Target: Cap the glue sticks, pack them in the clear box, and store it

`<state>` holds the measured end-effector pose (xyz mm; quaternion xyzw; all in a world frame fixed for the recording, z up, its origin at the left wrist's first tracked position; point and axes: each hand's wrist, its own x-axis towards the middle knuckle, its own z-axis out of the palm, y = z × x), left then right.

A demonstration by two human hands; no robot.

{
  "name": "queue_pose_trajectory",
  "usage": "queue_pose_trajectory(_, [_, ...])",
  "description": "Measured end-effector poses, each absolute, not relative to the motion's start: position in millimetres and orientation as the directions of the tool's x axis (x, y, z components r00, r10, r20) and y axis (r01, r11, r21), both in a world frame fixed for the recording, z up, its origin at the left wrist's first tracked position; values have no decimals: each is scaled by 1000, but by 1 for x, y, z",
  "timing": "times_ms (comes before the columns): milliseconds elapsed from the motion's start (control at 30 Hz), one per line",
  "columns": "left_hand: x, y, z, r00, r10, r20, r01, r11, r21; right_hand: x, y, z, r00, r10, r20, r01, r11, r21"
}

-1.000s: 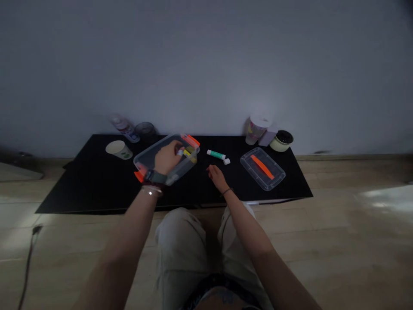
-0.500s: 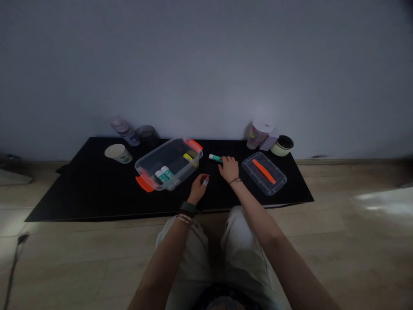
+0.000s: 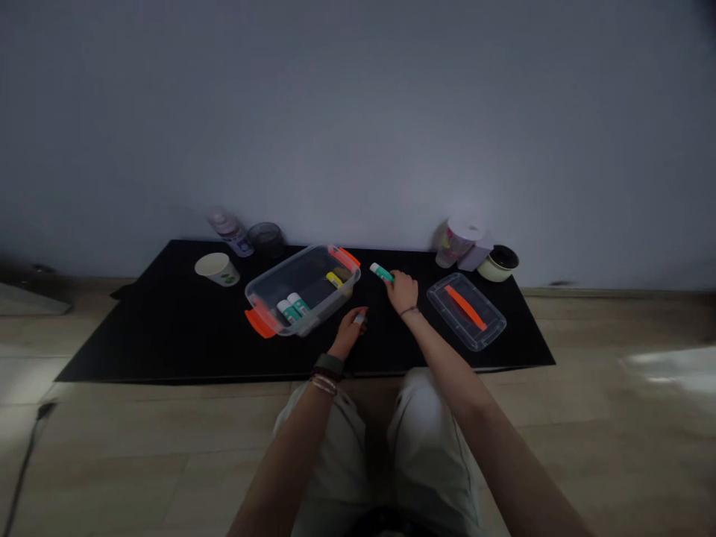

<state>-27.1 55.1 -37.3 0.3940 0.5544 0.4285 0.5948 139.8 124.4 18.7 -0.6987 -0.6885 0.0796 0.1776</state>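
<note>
Both hands over the low black desk (image 3: 168,328) — one on a glue stick, one on its cap.

The right hand (image 3: 401,291) has its fingers closed round the near end of a green glue stick (image 3: 381,273), which lies just right of the clear storage box (image 3: 262,287) and pokes out toward the far left. The left hand (image 3: 350,330), near the desk's front edge, pinches a small white cap (image 3: 359,319) between curled fingers. Inside the box, which has orange handles, lie two more green-and-white sticks (image 3: 291,307) and a yellow one (image 3: 334,280). To the right rests the clear lid (image 3: 447,294) with an orange strip. A paper cup (image 3: 218,268) stands at the far left — a lidded tumbler (image 3: 459,240) and a small bowl (image 3: 497,262) at the far right.
</note>
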Motion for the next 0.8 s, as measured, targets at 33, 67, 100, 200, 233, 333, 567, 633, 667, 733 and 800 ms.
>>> queue_pose_trajectory(33, [-26, 55, -35, 29, 944, -329, -96, 330, 939, 142, 118, 19, 81, 990, 114, 887, -20, -461])
queue_pose_trajectory(67, [-25, 54, -33, 49, 940, -337, -132, 341, 931, 143, 110, 18, 107, 991, 84, 827, -41, -561])
queue_pose_trajectory(100, [-23, 53, -32, 77, 936, -344, -180, 352, 919, 144, 100, 15, 112, 992, 51, 759, -53, -649])
queue_pose_trajectory(200, [-19, 50, -31, 165, 924, -344, -330, 380, 864, 142, 66, 3, 24, 999, -38, 594, -45, -804])
queue_pose_trajectory(233, [-18, 49, -31, 174, 924, -340, -348, 380, 857, 140, 55, -1, -41, 998, -53, 562, -21, -827])
queue_pose_trajectory(333, [-16, 47, -32, 180, 919, -352, -312, 393, 865, 137, 34, -3, -264, 964, -39, 539, 114, -834])
queue_pose_trajectory(567, [-17, 42, -24, 214, 900, -380, -321, 432, 843, 183, 57, 24, 38, 988, 146, 955, 7, -296])
queue_pose_trajectory(633, [-18, 42, -23, 188, 911, -366, -313, 409, 857, 201, 64, 23, 149, 976, 158, 977, -120, -178])
queue_pose_trajectory(667, [-18, 42, -22, 180, 915, -361, -307, 400, 863, 207, 66, 20, 185, 975, 126, 975, -166, -151])
queue_pose_trajectory(733, [-18, 43, -21, 174, 922, -345, -294, 383, 876, 216, 66, 13, 219, 975, 34, 968, -212, -135])
queue_pose_trajectory(800, [-17, 42, -20, 174, 931, -320, -284, 359, 889, 217, 65, 5, 215, 976, -27, 965, -217, -148])
